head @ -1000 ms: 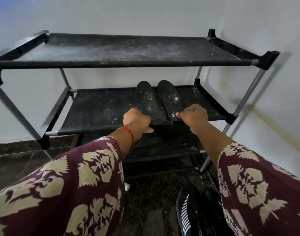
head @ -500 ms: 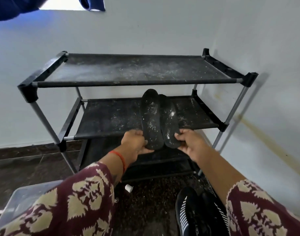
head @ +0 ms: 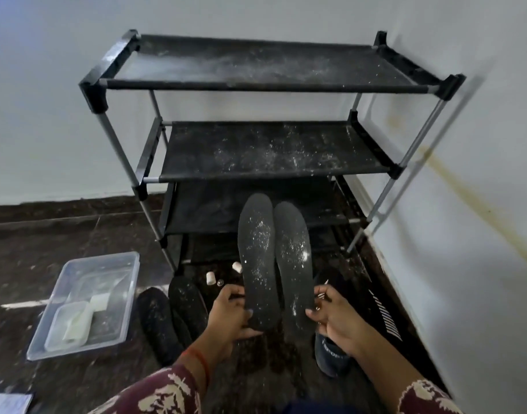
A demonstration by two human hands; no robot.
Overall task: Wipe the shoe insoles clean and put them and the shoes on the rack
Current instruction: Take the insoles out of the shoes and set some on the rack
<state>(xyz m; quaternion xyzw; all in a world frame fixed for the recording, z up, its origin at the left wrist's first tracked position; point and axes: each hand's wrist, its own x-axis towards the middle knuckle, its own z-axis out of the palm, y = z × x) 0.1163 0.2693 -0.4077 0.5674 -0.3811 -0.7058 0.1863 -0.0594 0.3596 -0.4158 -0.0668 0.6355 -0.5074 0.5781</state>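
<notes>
We are holding two insoles side by side in front of the rack, above the floor. Left hand is pinching the heel of the left insole; right hand is gripping the heel of the right insole. Both are looking thin, light, flexible and powder-dusted, so we are judging heel-end holds workable, mid-length support steadier for wiping.

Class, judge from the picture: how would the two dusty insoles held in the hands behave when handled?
Probably light: each insole is held by its heel end alone. Fairly stiff, as both stand out unsupported without drooping. The white powder would likely shed when wiped.
</notes>
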